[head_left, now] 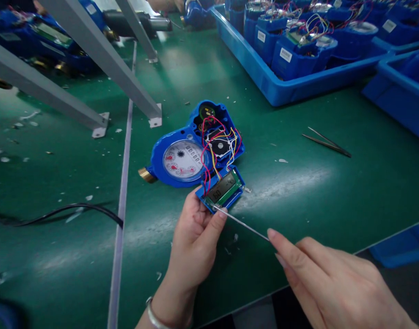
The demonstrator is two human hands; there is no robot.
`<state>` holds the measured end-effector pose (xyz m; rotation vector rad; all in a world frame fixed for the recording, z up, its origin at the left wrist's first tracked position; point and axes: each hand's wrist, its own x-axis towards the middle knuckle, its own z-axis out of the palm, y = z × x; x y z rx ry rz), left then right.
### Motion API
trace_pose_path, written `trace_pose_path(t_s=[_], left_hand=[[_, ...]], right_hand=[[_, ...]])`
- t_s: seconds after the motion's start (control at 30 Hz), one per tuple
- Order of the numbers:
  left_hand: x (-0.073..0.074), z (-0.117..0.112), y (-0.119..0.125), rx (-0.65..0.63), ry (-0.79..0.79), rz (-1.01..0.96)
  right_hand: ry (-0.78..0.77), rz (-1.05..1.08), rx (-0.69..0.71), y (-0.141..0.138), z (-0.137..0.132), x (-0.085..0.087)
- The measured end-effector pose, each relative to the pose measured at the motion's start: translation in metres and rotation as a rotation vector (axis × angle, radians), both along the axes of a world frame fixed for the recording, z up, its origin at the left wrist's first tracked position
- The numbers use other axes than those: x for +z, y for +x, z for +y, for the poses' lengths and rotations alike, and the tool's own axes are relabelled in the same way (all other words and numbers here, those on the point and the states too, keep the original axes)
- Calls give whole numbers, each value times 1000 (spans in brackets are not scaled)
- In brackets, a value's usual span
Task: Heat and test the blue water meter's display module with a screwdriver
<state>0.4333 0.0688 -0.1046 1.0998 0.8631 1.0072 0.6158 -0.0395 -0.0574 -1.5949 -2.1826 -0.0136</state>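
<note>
My left hand (198,237) grips a small blue display module (223,188) by its near edge, thumb on top. Its LCD is lit with dark digits and sits on a green circuit board. Red, yellow and white wires (212,157) run from it into a blue water meter (182,160) with a round white dial and a brass threaded end. The meter's upper housing is uncovered. Between the fingers of my right hand (319,269) is a thin metal rod-like tool (246,226), its tip touching the module's near-left corner. The tool's rear end is hidden in my hand.
Tweezers (327,145) lie on the green table to the right. Blue trays (274,91) at the back right hold several wired meters. Grey metal legs (106,55) and more meters stand at the left, beside a black cable (75,208). Another person's hand (163,4) shows at the top.
</note>
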Motion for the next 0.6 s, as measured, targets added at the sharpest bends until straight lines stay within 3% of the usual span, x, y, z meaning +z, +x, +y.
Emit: trace_pose_path(t_s=[0.23, 0.4, 0.6], left_hand=[[1, -1, -2, 2, 68, 132], [2, -2, -1, 5, 129, 303], [1, -3, -3, -3, 150, 367]], right_hand=[[-27, -155, 42, 3, -5, 3], [-6, -186, 7, -3, -6, 6], [39, -231, -44, -17, -4, 11]])
